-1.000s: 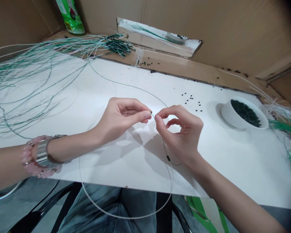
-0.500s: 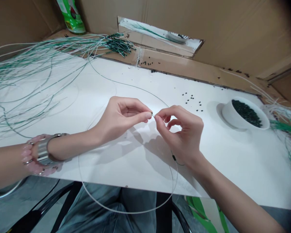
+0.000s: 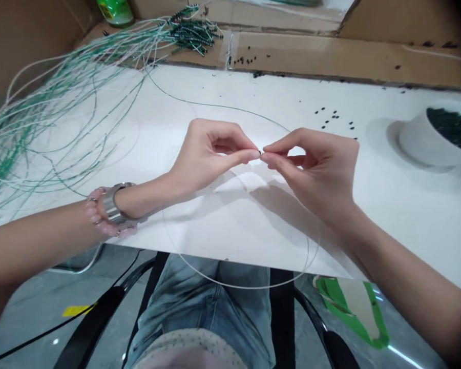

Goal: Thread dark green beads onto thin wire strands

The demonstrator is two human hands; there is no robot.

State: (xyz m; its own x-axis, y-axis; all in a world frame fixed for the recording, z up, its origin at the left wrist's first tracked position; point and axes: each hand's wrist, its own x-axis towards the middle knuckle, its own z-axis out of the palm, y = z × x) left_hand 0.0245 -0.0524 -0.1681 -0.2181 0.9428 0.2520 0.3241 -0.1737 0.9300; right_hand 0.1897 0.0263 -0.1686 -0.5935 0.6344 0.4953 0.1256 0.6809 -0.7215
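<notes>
head cam | L hand point(image 3: 211, 156): grip shut on thin wire point(image 3: 223, 106) tip | R hand point(image 3: 311, 166): grip shut, same tip

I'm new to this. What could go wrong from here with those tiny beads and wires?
The tiny bead pinched between the left hand and right hand could slip and get lost among the loose beads on the white board. The long wire, looping past the board's edge, might also catch on something and tug.

Left hand point(image 3: 211, 156) and right hand point(image 3: 313, 166) meet (both pinching).
</notes>
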